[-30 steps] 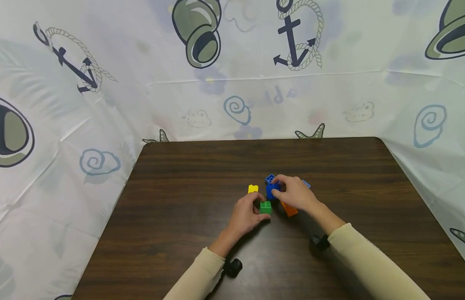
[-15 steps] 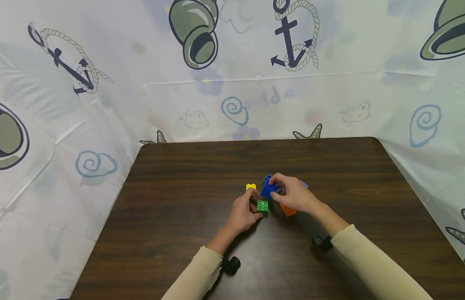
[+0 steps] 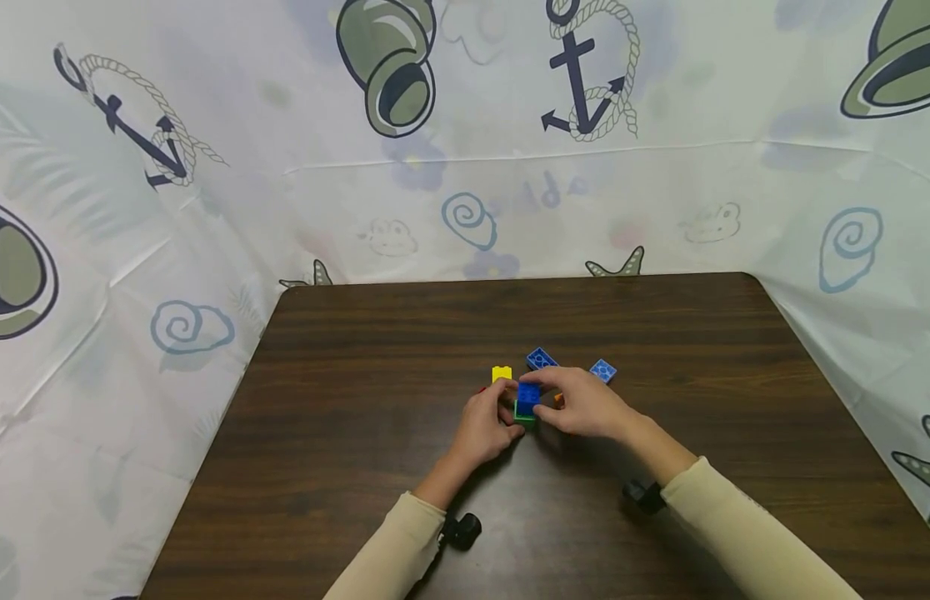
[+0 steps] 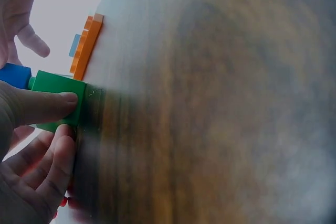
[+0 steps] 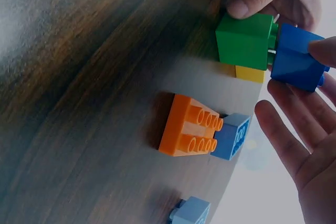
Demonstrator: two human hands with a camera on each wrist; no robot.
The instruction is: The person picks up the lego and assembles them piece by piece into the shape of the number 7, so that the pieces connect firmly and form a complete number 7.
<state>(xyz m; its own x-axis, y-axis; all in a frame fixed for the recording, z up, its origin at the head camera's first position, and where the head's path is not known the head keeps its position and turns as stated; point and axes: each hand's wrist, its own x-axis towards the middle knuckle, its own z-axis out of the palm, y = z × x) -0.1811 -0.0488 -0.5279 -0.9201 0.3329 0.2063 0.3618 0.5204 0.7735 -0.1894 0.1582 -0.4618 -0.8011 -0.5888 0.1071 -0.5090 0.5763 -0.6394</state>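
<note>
My left hand (image 3: pixel 483 423) pinches a green toy building brick (image 5: pixel 242 41), thumb on one face and fingers at the opposite side. The brick stands on the dark wood table (image 3: pixel 345 467), studs up. Right above it, a blue brick (image 3: pixel 528 397) is held between the thumb and fingers of my right hand (image 3: pixel 587 403). In the right wrist view a narrow gap with the green studs showing separates the two bricks, and they are nearly lined up. The left wrist view shows my left thumb flat on the green side.
Behind my left hand is a yellow brick (image 3: pixel 501 374), with a bit of red (image 4: pixel 64 202) by my left fingers. A long orange brick (image 5: pixel 181 129) lies near my right hand. Two more blue bricks, one left (image 3: pixel 541 358) and one right (image 3: pixel 603 370), lie farther back.
My right hand has brought the blue brick left and toward me, from beside the other bricks to over the green one. My left hand stays at the green brick.
</note>
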